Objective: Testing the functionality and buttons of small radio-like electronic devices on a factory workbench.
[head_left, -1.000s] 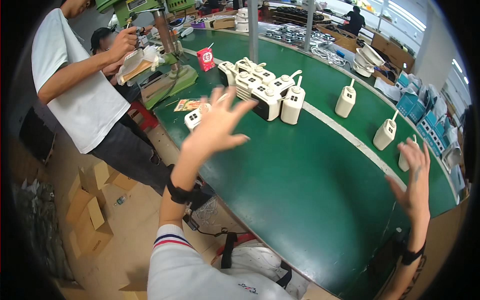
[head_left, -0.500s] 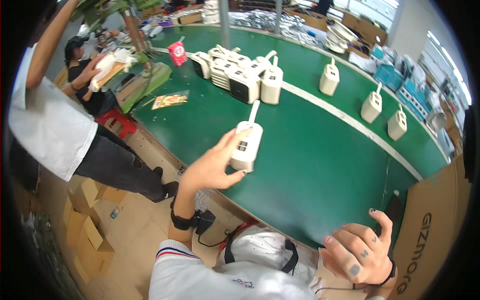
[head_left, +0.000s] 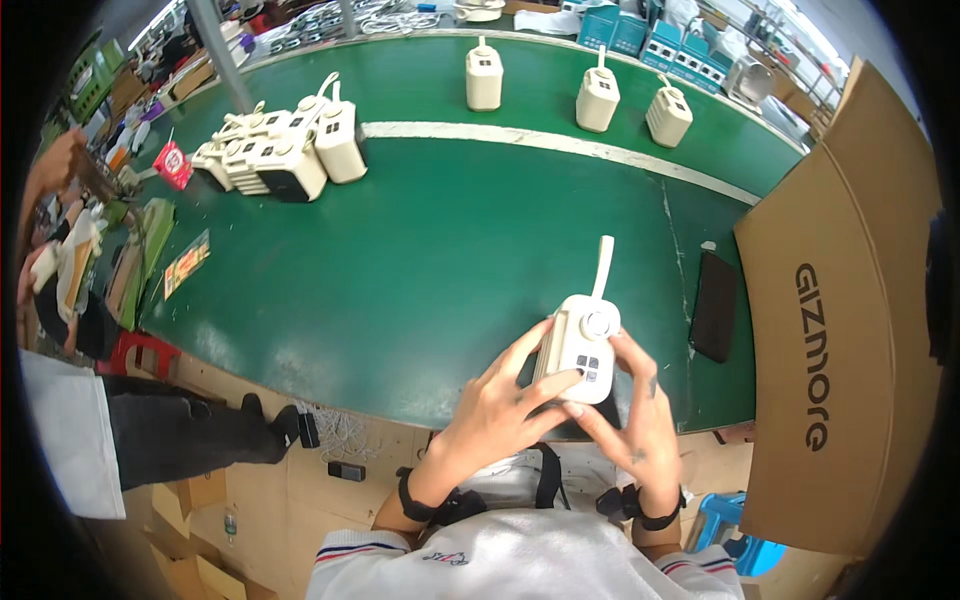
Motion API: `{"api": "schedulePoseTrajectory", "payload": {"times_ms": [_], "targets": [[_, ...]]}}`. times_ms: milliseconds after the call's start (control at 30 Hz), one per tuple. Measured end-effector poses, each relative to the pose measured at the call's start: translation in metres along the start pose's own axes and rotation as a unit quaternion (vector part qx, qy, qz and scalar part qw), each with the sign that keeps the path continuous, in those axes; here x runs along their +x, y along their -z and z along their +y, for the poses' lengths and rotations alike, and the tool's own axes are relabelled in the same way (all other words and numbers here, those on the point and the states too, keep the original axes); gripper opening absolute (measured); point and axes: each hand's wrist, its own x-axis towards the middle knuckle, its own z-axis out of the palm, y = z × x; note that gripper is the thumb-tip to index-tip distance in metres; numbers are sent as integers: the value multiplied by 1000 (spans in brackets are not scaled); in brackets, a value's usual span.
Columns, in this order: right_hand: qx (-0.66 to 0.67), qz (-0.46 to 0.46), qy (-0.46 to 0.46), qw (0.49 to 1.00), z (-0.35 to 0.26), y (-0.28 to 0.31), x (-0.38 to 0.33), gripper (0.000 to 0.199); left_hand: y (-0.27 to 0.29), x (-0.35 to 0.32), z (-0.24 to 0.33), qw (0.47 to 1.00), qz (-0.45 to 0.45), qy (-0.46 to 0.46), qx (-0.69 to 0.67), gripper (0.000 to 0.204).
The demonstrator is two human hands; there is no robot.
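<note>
Both hands are on one white unit (head_left: 582, 345), a boxy plastic device with a round knob near its top, a small dark panel on its face and a flat white strap sticking straight up from it. The left hand (head_left: 497, 412) grips it from the left side, fingers (head_left: 530, 352) spread along the edge and the thumb laid across the lower front. The right hand (head_left: 630, 415) clasps it from the right and below, fingertips pressed to its side. The unit is held just above the near edge of the green table (head_left: 430, 260), close to the person's chest, and both wrists wear dark bands. A black phone (head_left: 714, 305) lies flat on the table just to the right of the hands, and beyond it a big cardboard sheet (head_left: 850, 330) leans in at the table's right end. Far across, a cluster of units (head_left: 280, 155) of the same kind stands packed together at the left, and three more (head_left: 598, 98) stand apart in a row behind a white line (head_left: 520, 140). A small red carton (head_left: 172, 164) sits left of the cluster. A co-worker (head_left: 70, 400) stands at the left edge, legs and light shirt showing.
</note>
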Motion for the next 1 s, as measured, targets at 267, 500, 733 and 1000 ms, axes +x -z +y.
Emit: {"api": "schedulePoseTrajectory", "payload": {"times_ms": [267, 500, 733, 1000], "targets": [[56, 81, 128, 987, 32, -32, -9, 55, 0, -11, 8, 998, 2, -2, 60, 56], [32, 98, 126, 987, 32, -30, -13, 44, -5, -18, 3, 998, 9, -23, 66, 53], [14, 65, 138, 988, 26, -24, -3, 47, -9, -18, 6, 992, 45, 73, 91, 27], [6, 88, 143, 986, 29, -29, -12, 58, -7, -15, 12, 994, 38, 94, 33, 44]]}}
